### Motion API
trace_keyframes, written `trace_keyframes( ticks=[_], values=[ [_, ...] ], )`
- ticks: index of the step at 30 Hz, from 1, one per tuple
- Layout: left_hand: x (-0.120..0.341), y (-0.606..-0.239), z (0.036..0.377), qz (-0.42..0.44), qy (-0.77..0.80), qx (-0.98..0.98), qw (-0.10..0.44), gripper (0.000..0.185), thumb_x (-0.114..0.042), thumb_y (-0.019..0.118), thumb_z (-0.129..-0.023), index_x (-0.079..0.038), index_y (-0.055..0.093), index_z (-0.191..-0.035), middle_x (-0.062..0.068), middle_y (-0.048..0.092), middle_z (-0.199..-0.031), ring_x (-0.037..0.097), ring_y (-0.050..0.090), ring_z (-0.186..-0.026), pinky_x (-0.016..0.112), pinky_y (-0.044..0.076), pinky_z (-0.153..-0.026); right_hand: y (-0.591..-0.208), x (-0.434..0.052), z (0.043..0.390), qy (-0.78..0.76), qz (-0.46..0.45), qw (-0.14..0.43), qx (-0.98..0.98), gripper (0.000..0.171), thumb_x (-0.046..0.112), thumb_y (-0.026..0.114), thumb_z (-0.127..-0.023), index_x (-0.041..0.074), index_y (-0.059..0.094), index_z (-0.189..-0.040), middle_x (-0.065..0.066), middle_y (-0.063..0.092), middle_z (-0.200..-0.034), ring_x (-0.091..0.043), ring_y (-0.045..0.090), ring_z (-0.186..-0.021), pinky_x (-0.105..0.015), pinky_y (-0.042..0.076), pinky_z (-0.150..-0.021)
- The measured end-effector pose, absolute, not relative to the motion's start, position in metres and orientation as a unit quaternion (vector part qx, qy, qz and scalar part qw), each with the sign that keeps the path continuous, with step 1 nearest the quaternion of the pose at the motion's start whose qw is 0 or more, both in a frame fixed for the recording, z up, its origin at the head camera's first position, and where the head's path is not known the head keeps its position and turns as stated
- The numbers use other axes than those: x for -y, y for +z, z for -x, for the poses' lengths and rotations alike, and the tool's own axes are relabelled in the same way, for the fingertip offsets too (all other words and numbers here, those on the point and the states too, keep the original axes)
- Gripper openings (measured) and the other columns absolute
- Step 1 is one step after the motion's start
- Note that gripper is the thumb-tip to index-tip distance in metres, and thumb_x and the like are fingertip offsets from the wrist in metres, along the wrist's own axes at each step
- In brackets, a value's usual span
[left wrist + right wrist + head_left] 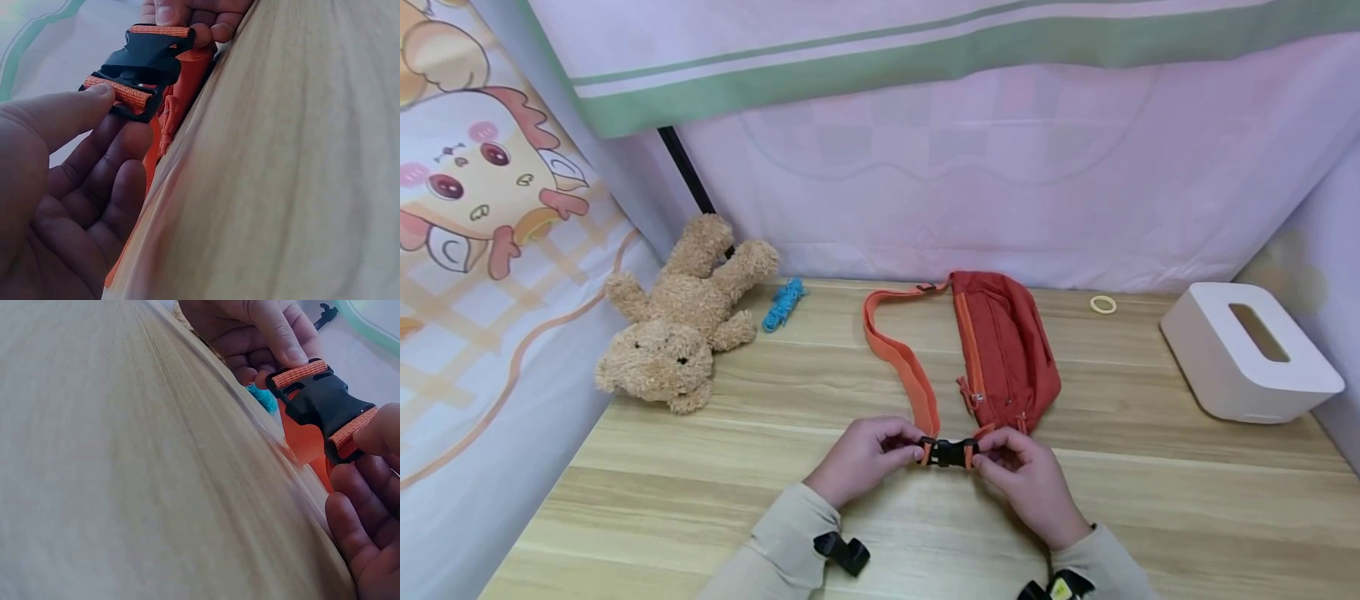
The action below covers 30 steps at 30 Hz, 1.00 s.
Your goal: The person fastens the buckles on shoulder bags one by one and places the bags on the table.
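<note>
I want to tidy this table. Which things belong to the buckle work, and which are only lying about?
Buckle work:
- black side-release buckle
- orange strap
- red waist bag

Lying about:
- teddy bear
- blue cord bundle
- pale yellow ring
- white tissue box

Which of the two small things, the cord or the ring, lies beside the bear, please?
The blue cord does; the pale yellow ring is well away, between the bag and the box.

We list: tan plush bear (688, 304), beyond and left of left hand (868, 457); blue cord bundle (784, 305), beside bear, nearer left hand; yellow ring (1103, 312), beyond and right of right hand (1028, 483); white slot-topped box (1231, 358), farther right of right hand; pinkish green-banded cloth (925, 208), well beyond right hand; cartoon-printed cloth (482, 208), far left of left hand.
</note>
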<state>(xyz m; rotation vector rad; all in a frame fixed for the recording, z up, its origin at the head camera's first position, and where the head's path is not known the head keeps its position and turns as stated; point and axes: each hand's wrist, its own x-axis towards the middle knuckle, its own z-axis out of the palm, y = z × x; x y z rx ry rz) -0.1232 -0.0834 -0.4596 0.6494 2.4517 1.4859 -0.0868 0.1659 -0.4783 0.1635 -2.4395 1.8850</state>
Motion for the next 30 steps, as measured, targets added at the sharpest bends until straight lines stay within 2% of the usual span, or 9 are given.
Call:
trace_keyframes(
  ticks=[10, 16, 27, 30],
  values=[
    [0.0839, -0.4592, 0.1233, -0.200, 0.523, -0.821, 0.110, 0.007, -0.018, 0.072, -0.094, -0.022, 0.071, -0.100, -0.011, 0.067, -0.089, 0.009, 0.062, -0.081, 0.025, 0.054, -0.068, -0.4782, -0.1652, 0.0860, 0.624, -0.049, 0.035, 0.779, 0.017, -0.008, 0.073, -0.084, 0.004, 0.062, -0.090, -0.011, 0.067, -0.097, -0.011, 0.062, -0.077, -0.023, 0.055, -0.067],
    [0.0836, -0.4571, 0.1227, -0.196, 0.527, -0.820, 0.103, 0.006, -0.019, 0.074, -0.093, -0.022, 0.073, -0.098, -0.012, 0.068, -0.089, 0.009, 0.062, -0.079, 0.024, 0.053, -0.065, -0.4793, -0.1666, 0.0866, 0.618, -0.041, 0.039, 0.784, 0.015, -0.004, 0.077, -0.083, 0.004, 0.067, -0.090, -0.011, 0.069, -0.098, -0.011, 0.064, -0.082, -0.023, 0.056, -0.071],
    [0.0831, -0.4569, 0.1227, -0.215, 0.503, -0.831, 0.101, 0.013, -0.018, 0.074, -0.092, -0.018, 0.077, -0.104, -0.008, 0.073, -0.101, 0.005, 0.065, -0.090, 0.024, 0.055, -0.079, -0.4779, -0.1667, 0.0865, 0.614, -0.057, 0.040, 0.786, 0.012, 0.004, 0.080, -0.085, 0.009, 0.072, -0.091, -0.008, 0.070, -0.100, -0.010, 0.065, -0.085, -0.023, 0.056, -0.073],
    [0.0841, -0.4565, 0.1229, -0.214, 0.498, -0.834, 0.104, 0.013, -0.018, 0.073, -0.093, -0.018, 0.076, -0.106, -0.009, 0.072, -0.100, 0.006, 0.064, -0.089, 0.024, 0.054, -0.078, -0.4771, -0.1663, 0.0867, 0.609, -0.051, 0.036, 0.791, 0.013, 0.001, 0.078, -0.085, 0.008, 0.070, -0.091, -0.008, 0.069, -0.099, -0.012, 0.064, -0.085, -0.023, 0.056, -0.073]
  ],
)
